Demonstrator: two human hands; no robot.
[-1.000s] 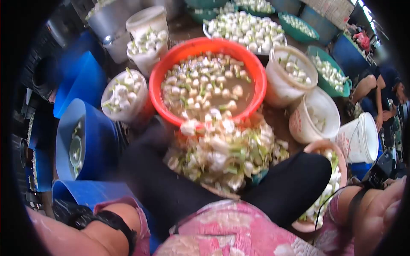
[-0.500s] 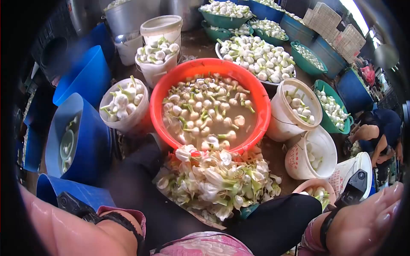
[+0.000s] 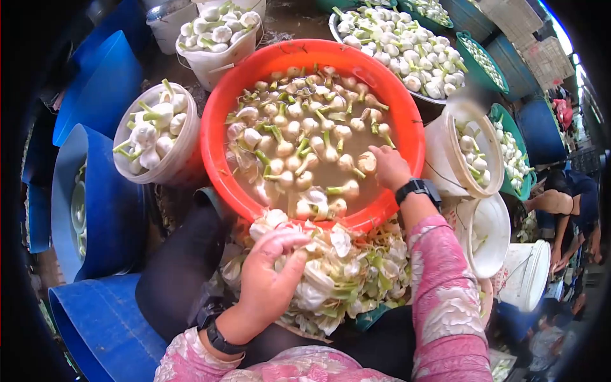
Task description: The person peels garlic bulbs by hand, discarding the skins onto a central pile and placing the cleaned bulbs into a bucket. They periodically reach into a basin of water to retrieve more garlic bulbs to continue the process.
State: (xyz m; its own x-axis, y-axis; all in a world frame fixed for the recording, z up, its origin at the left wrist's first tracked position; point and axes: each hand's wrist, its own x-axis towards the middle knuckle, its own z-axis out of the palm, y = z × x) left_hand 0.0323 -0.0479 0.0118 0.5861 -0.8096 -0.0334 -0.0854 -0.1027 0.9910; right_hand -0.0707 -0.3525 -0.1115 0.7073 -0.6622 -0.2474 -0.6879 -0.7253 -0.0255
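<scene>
My right hand (image 3: 391,169) reaches into the right side of a red basin (image 3: 408,137), its fingertips bunched on the edge of a pale, round garlic bulb (image 3: 366,163). Part of that grip is hidden from above. Many garlic bulbs with short green stems float in the basin's murky water (image 3: 331,181). My left hand (image 3: 272,270), thumb apart from loosely curved fingers, hovers in front of the basin. Nothing shows in it. Below it lies a heap of garlic peels and leaves (image 3: 366,267) against the basin's near rim.
White buckets of garlic stand left (image 3: 191,159) and right (image 3: 439,159) of the basin. Blue tubs (image 3: 105,197) crowd the left side. A heaped bowl of garlic (image 3: 407,54) sits behind. At the far right, another person (image 3: 566,204) bends down.
Both hands have come in from the lower corners: the right to a bulb in the basin, the left over the peel heap. The view has tilted down closer to the basin.
</scene>
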